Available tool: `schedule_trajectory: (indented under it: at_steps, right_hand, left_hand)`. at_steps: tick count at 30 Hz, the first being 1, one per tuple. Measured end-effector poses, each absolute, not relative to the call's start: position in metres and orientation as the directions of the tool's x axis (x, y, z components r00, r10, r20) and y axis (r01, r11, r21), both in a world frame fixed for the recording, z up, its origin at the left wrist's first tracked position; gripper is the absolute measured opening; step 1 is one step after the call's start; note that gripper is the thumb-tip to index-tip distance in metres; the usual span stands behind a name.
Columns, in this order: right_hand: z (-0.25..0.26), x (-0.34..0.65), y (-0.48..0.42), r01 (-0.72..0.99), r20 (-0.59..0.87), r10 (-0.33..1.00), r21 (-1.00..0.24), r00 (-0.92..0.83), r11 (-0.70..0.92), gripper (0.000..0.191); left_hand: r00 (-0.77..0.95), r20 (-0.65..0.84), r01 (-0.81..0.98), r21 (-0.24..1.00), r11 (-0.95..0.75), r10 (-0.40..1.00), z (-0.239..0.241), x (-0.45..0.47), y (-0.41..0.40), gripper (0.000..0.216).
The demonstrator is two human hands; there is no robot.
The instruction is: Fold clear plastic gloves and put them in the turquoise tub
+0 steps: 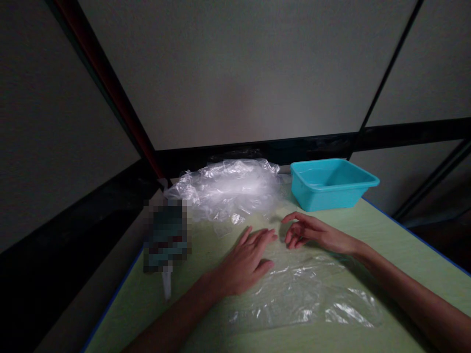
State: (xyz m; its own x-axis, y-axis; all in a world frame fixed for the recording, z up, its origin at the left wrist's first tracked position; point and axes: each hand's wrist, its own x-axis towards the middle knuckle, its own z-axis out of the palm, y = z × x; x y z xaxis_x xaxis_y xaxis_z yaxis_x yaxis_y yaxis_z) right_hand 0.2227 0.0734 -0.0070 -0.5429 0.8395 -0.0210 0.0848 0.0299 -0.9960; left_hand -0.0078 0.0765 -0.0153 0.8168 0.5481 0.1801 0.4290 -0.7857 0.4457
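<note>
A clear plastic bag (309, 299) lies flat and wrinkled on the green table, close to me. Over its far left part rests my left hand (248, 262), palm down with the fingers stretched out. My right hand (307, 233) is just beyond the bag's far edge, its index finger extended and the other fingers loosely curled, with nothing visible in it. The two hands are a small gap apart. Behind them a heap of crumpled clear plastic bags (235, 189) is piled at the back of the table.
A turquoise plastic basin (331, 189) stands at the back right of the green table (206, 323). On the left is a pixelated dark object (167, 235) with a white strip below it. Grey panels (250, 73) rise behind the table, which has blue edges.
</note>
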Motion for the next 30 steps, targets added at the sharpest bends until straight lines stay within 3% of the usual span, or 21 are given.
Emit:
schedule_trajectory:
  at_steps: [13,18,23,30]
  right_hand:
    - [0.0,0.24,0.067,0.291,-0.282,0.666,-0.951,-0.69,-0.101,0.024]
    - [0.001,0.239,0.066,0.282,-0.263,0.69,-0.955,-0.674,-0.089,0.023]
    - [0.004,0.24,0.068,0.212,-0.126,0.786,-0.977,-0.606,0.007,0.022]
    - [0.0,0.237,0.073,0.209,-0.052,0.89,-0.977,-0.454,0.05,0.025]
  left_hand:
    - [0.82,0.151,0.446,0.437,-0.781,0.552,-0.015,-0.009,0.078,0.045]
    - [0.818,0.172,0.413,0.489,-0.768,0.549,-0.018,-0.01,0.081,0.049]
    - [0.806,0.177,0.41,0.523,-0.748,0.565,-0.018,-0.012,0.081,0.049]
    - [0.831,0.156,0.419,0.455,-0.786,0.534,-0.014,-0.01,0.079,0.047]
